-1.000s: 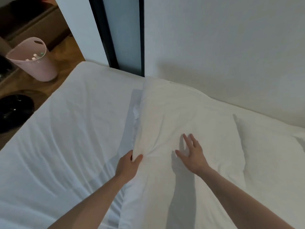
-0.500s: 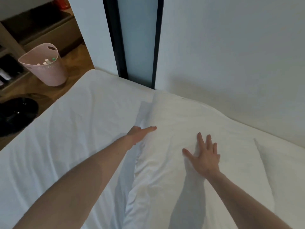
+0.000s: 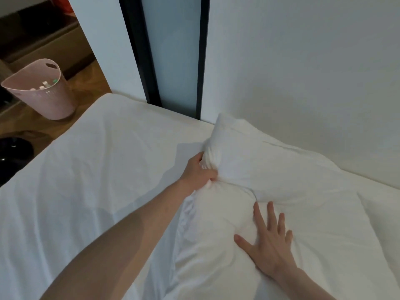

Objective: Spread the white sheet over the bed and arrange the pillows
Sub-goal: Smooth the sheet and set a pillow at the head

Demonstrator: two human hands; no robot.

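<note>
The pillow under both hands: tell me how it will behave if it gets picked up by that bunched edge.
The pillow is probably soft and floppy: it bunches where the left hand grips it. It likely sags if lifted by that edge. The flat right hand dents it, so it probably compresses easily and seems light.

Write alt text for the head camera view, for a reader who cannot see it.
A person's left hand grips the bunched edge of a white pillow lying against the wall, while the right hand presses flat on it with spread fingers. The pillow lies on a bed covered by a white sheet; a pink basket stands on the wooden floor beyond.
</note>
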